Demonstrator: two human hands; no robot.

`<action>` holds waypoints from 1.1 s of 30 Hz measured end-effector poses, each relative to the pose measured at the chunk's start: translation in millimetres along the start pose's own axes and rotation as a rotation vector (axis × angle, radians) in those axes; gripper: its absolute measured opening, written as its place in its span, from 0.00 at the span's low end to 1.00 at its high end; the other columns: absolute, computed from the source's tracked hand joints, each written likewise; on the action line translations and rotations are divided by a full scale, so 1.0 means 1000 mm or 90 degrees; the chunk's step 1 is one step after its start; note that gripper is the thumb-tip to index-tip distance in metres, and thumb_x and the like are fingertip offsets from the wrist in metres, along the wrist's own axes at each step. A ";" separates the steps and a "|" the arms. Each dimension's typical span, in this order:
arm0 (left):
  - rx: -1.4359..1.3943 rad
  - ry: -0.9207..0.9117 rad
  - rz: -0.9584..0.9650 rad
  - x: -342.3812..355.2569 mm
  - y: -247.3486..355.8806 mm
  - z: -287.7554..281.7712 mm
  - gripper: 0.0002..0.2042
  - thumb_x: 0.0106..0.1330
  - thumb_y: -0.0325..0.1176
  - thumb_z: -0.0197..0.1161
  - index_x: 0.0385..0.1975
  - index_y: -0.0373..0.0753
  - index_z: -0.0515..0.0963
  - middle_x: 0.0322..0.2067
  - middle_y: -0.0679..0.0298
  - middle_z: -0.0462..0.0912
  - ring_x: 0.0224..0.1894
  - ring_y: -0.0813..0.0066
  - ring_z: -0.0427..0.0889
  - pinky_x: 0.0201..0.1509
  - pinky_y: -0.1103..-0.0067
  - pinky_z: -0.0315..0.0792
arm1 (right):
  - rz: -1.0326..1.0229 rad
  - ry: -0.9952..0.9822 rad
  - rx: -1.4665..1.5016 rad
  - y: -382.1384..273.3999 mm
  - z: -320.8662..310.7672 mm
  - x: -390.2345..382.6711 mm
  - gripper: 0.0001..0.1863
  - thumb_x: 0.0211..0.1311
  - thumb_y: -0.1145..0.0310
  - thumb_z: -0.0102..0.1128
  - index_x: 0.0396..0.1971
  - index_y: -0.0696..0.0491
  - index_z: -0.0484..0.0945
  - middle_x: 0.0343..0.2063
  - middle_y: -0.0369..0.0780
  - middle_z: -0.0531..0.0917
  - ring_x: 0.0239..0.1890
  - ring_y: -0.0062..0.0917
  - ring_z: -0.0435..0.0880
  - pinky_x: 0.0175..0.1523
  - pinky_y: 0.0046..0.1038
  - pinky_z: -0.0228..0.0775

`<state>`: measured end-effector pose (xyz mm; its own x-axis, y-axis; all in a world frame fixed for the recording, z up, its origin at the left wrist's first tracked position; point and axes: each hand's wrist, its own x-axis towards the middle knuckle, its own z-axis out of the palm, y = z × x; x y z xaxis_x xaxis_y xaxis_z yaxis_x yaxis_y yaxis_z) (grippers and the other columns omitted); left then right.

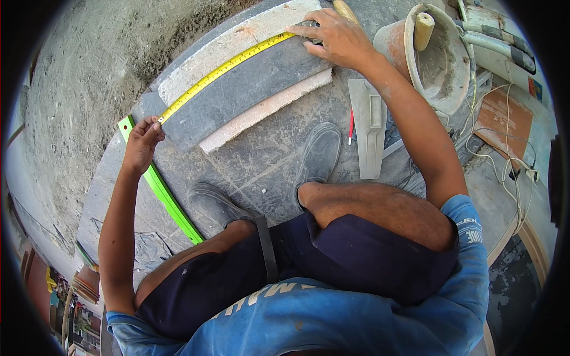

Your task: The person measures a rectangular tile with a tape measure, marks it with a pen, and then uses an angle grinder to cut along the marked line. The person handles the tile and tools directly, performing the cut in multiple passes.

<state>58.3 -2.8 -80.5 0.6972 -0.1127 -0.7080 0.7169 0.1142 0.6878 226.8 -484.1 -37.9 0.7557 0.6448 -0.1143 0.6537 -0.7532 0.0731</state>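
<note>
A yellow tape measure [233, 64] is drawn out across a dark grey slab [246, 89]. Its blade runs along the edge of a rough whitish strip [228, 40] on the slab's far side. My left hand [141, 145] is closed, pinching the blade's end between thumb and finger at the slab's left end. At the far end, my right hand [344, 43] grips the tape's case, which is mostly hidden under the fingers. A pinkish, rough-edged strip [267, 110] lies along the slab's near side, in front of my shoes [320, 151].
A bright green straightedge [169, 196] lies left of my feet. On the right are a grey float [369, 133], a red pencil [351, 126] and a dirty bucket [408, 44] holding a wooden-handled tool [423, 31]. Cords [515, 184] trail past a brown board [504, 121]. Sandy ground [107, 71] borders the far left.
</note>
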 end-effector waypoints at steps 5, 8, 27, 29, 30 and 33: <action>0.012 0.010 0.001 -0.007 0.001 0.001 0.07 0.71 0.30 0.62 0.46 0.39 0.76 0.32 0.71 0.80 0.34 0.81 0.77 0.43 0.82 0.71 | -0.021 0.018 0.032 0.000 -0.001 -0.003 0.24 0.65 0.58 0.60 0.61 0.24 0.75 0.57 0.34 0.78 0.60 0.27 0.75 0.60 0.35 0.76; 0.014 0.052 -0.016 -0.018 0.003 0.011 0.10 0.70 0.29 0.63 0.48 0.36 0.75 0.34 0.69 0.80 0.34 0.81 0.77 0.43 0.82 0.71 | -0.035 0.016 0.078 -0.001 -0.009 -0.016 0.24 0.63 0.59 0.61 0.60 0.27 0.77 0.55 0.36 0.78 0.59 0.28 0.76 0.60 0.36 0.76; -0.001 0.088 -0.053 -0.051 -0.039 0.047 0.08 0.67 0.27 0.65 0.43 0.37 0.75 0.32 0.67 0.81 0.32 0.79 0.79 0.39 0.82 0.74 | -0.014 -0.056 0.122 -0.017 -0.022 -0.076 0.28 0.60 0.64 0.65 0.62 0.28 0.76 0.56 0.35 0.75 0.60 0.30 0.74 0.64 0.36 0.72; -0.009 0.086 -0.055 -0.052 -0.040 0.046 0.08 0.67 0.27 0.65 0.43 0.37 0.75 0.33 0.67 0.81 0.32 0.79 0.79 0.39 0.82 0.74 | -0.014 -0.055 0.131 -0.018 -0.023 -0.077 0.28 0.60 0.64 0.65 0.62 0.28 0.76 0.56 0.35 0.75 0.61 0.30 0.74 0.64 0.36 0.72; -0.015 0.084 -0.058 -0.051 -0.040 0.045 0.08 0.67 0.27 0.65 0.43 0.37 0.75 0.33 0.67 0.81 0.32 0.79 0.79 0.39 0.82 0.75 | -0.013 -0.055 0.139 -0.018 -0.023 -0.078 0.29 0.60 0.64 0.65 0.62 0.28 0.76 0.56 0.35 0.75 0.61 0.30 0.73 0.64 0.36 0.72; -0.035 0.074 -0.079 -0.049 -0.040 0.044 0.08 0.67 0.27 0.65 0.42 0.37 0.74 0.33 0.66 0.80 0.33 0.79 0.79 0.39 0.81 0.75 | -0.015 -0.042 0.110 -0.018 -0.019 -0.078 0.28 0.60 0.61 0.67 0.61 0.28 0.76 0.55 0.35 0.76 0.60 0.29 0.74 0.61 0.34 0.75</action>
<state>-4.5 -45.1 -66.8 0.5963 -0.0142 -0.8027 0.7936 0.1610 0.5867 156.2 -518.3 -11.1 0.7322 0.6573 -0.1786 0.6507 -0.7525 -0.1016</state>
